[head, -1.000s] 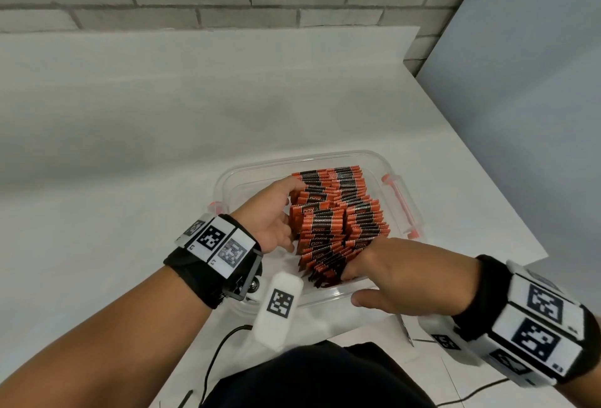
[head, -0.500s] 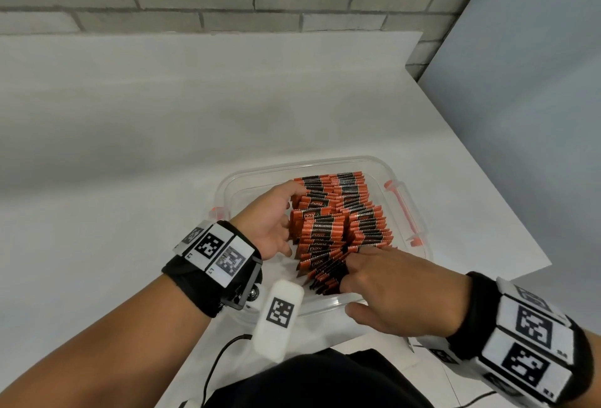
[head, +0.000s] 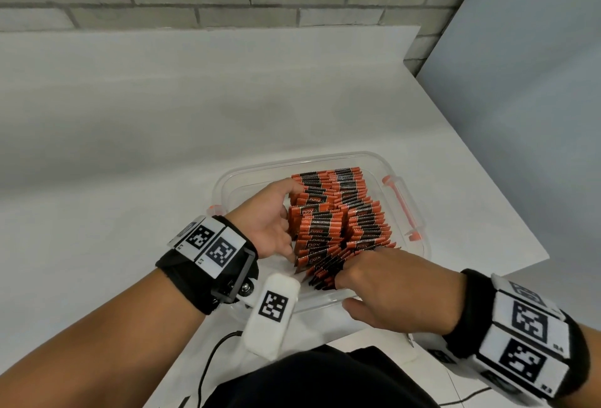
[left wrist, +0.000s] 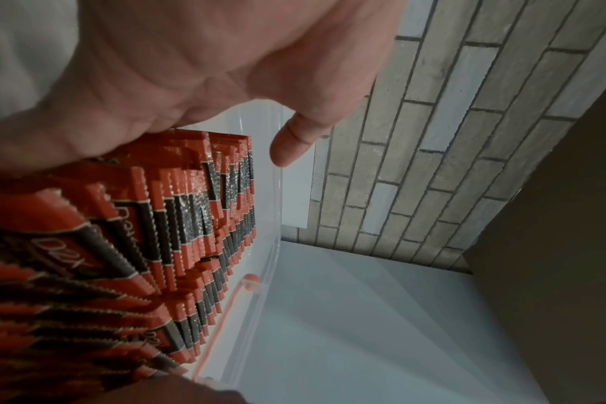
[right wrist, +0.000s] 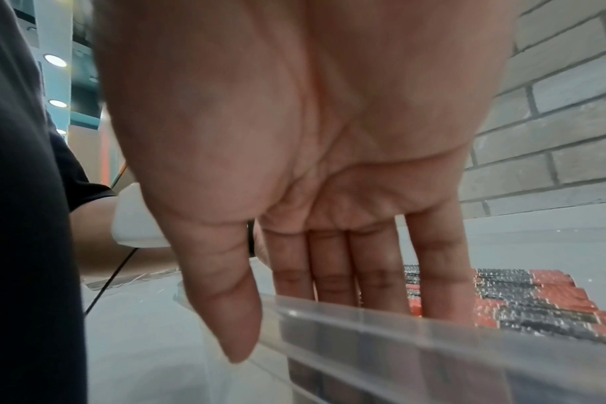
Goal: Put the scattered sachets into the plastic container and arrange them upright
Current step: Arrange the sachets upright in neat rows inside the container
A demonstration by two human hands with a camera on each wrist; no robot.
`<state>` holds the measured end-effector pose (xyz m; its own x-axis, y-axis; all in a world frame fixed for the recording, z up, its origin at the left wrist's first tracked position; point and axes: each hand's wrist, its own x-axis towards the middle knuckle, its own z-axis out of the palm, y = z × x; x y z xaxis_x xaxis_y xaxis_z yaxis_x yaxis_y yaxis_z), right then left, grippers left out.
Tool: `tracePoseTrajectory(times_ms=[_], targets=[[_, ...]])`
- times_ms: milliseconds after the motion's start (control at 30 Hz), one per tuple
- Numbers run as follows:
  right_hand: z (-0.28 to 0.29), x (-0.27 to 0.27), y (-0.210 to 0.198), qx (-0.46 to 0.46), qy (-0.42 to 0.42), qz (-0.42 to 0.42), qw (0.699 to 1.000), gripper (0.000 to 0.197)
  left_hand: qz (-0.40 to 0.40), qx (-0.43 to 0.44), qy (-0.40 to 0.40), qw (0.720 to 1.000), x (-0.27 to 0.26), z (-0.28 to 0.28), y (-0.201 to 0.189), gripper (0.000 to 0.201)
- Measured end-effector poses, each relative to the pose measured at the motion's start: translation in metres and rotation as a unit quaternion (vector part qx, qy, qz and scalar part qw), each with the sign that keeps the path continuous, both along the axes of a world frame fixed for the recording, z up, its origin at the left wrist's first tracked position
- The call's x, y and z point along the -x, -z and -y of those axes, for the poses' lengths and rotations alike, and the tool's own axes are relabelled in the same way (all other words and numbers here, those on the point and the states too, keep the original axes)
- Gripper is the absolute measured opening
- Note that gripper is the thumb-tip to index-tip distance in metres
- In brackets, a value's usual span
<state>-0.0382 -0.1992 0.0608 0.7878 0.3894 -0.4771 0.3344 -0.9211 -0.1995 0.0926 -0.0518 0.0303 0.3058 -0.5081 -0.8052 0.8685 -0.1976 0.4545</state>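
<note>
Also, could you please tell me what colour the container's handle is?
The handle on the clear plastic container is orange, clearest in the head view.

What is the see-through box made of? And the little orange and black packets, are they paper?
The box looks like clear, glossy hard plastic: you see the table through its walls. Its orange handle seems plastic too. The packets look like shiny foil or plastic film, not plain paper: they glint and have zigzag-cut edges.

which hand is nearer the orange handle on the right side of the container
Right. The right hand reaches in over the near rim, fingers on the sachets just below the orange handle. The left hand presses the rows' far-left side.
</note>
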Motion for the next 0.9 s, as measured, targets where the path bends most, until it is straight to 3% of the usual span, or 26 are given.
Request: tracePoseTrajectory(times_ms=[100, 167, 233, 333, 433, 600, 667, 900], targets=[[0.003, -0.004, -0.01, -0.033, 0.01, -0.014, 0.999, 0.031, -0.012, 0.003, 0.009, 1.0, 0.002, -0.001, -0.003, 0.052], [0.009, -0.015, -0.022, -0.133, 0.11, -0.017, 0.985, 0.027, -0.014, -0.001, -0.004, 1.0, 0.003, -0.002, -0.004, 0.051], [0.021, -0.027, -0.027, -0.229, 0.267, 0.056, 0.934, 0.023, -0.006, -0.01, -0.016, 1.0, 0.002, -0.003, -0.004, 0.063], [0.036, -0.041, -0.016, -0.217, 0.462, 0.066, 0.857, 0.047, 0.007, -0.015, -0.018, 1.0, 0.002, -0.003, -0.003, 0.078], [0.037, -0.044, -0.002, -0.253, 0.545, 0.032, 0.799, 0.063, 0.024, -0.012, -0.018, 0.999, 0.002, 0.001, 0.002, 0.063], [0.031, -0.046, 0.011, -0.335, 0.617, 0.009, 0.712, 0.068, 0.04, -0.004, 0.009, 0.999, 0.004, 0.004, 0.002, 0.05], [0.03, -0.045, 0.012, -0.347, 0.627, 0.002, 0.698, 0.067, 0.039, -0.005, 0.017, 0.999, 0.006, 0.007, 0.003, 0.046], [0.033, -0.044, 0.015, -0.33, 0.625, -0.012, 0.707, 0.074, 0.059, -0.056, 0.023, 0.996, 0.013, 0.011, -0.006, 0.026]])
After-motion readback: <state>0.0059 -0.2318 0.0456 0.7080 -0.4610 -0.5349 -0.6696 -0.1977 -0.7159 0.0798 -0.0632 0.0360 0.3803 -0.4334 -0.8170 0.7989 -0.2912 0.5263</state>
